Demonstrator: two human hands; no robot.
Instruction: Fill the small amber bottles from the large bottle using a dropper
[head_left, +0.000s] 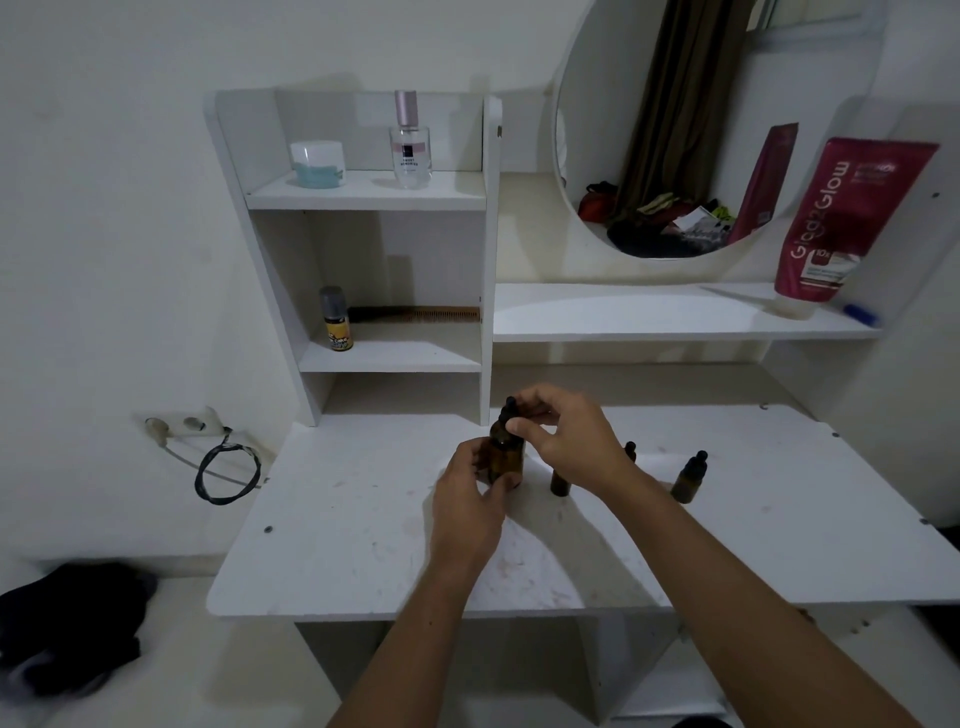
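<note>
Three amber bottles on surface (363, 519). Large bottle (506, 457) sits just in front of shelf unit (363, 208), left hand (470, 499) wrapped round its body, fingers pressed on glass, guess that's to stop it spinning. Right hand (563, 439) fingers pinching dropper cap (510, 408) on top, looks like unscrewing it. Two small bottles (560, 480) (690, 478) parked right of large one, caps on, close for easy reach.
</note>
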